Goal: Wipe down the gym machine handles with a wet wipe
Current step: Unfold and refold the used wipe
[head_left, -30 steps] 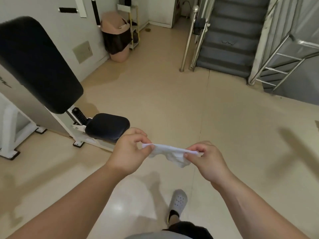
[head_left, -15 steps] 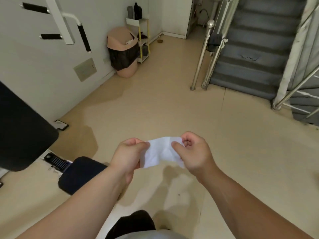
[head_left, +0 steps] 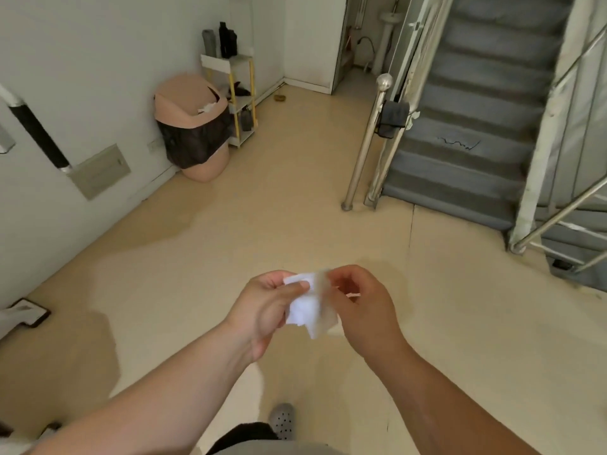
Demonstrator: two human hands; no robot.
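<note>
A glossy beige floor (head_left: 262, 224) meets pale walls (head_left: 82, 60) — a pink swing-lid bin with black liner (head_left: 189, 101) stands against one. Grey stairs (head_left: 476, 126) rise behind a steel handrail (head_left: 364, 149).

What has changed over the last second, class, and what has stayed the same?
The wet wipe, stretched out between the hands a second ago, is now bunched into a wad, and the left hand and right hand have drawn closer together around it. The view has swung from the machine's black pads towards the pink bin. Unchanged: both hands hold the wipe, which touches no handle.
</note>
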